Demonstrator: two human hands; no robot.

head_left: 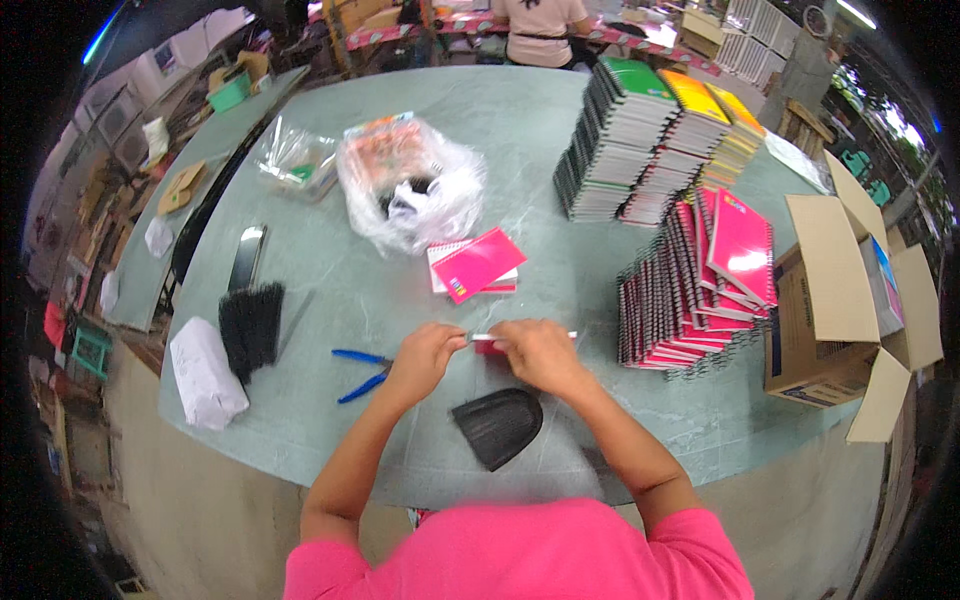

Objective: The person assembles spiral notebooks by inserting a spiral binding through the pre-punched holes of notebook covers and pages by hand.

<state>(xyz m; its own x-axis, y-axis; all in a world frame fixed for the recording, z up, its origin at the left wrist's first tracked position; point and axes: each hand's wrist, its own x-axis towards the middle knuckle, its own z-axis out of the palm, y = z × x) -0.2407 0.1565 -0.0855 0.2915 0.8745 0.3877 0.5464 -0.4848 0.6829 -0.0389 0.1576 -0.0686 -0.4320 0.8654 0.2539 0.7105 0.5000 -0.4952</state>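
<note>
In front of me my right hand (538, 352) grips a small red-covered notebook (488, 347), held nearly edge-on above the table. The fingers of my left hand (424, 354) are pinched together at the notebook's left end; what lies between them is too small to make out. Left of my left hand lie pliers (364, 374) with blue handles. Below my hands rests a black, rounded, ridged piece (498, 428). Just beyond them, a pink spiral notebook (480, 265) lies askew on a few others.
Pink spiral notebooks (690, 290) are piled at the right, with green (636, 80) and orange (695, 97) stacks behind. An open cardboard box (815, 330) stands at the right edge. Plastic bags (430, 200), a black bristly bundle (250, 330) and a white wrapped bundle (208, 375) lie left.
</note>
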